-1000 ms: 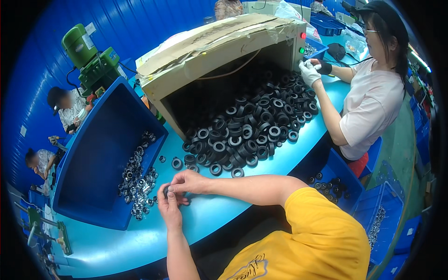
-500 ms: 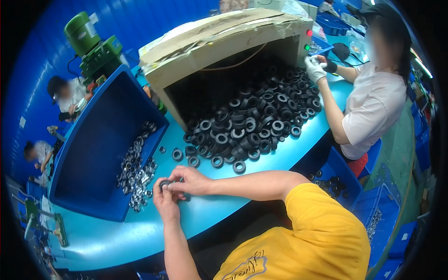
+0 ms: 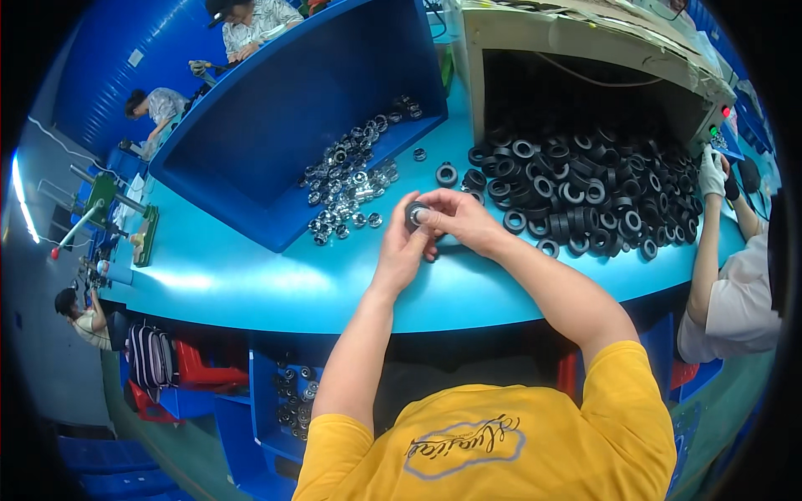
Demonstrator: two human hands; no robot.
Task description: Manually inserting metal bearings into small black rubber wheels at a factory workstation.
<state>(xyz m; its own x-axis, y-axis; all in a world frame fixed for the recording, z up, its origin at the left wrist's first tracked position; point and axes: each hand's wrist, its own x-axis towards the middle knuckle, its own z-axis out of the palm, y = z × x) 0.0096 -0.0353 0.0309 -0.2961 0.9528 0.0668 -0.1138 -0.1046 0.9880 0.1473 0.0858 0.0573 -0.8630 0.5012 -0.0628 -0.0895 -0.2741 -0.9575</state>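
Observation:
Both hands meet above the near side of the blue-green table [image 3: 334, 292]. My left hand [image 3: 399, 249] pinches a thick black ring [image 3: 413, 214] from its left side. From the right, my right hand [image 3: 464, 220] also grips this ring, its thumb pressed on the opening, where something pale or shiny shows. Fingers hide part of the ring. Just beyond the hands, a few loose black rings [image 3: 447, 174] lie at the edge of a large pile of black rings [image 3: 585, 188]. Left of the hands, small shiny metal rings [image 3: 355, 185] spill from a tipped blue bin [image 3: 242, 142].
An open-fronted box [image 3: 576, 33] with red and green lights stands behind the pile. At the far right sits a co-worker with a gloved hand [image 3: 713, 172]. A green hand press [image 3: 102, 199] stands at the left. Below the table is a blue crate [image 3: 271, 417] of parts.
The view has swung left, so table, bin and pile appear shifted. Both hands still hold the black ring together, and my right thumb now lies over its opening.

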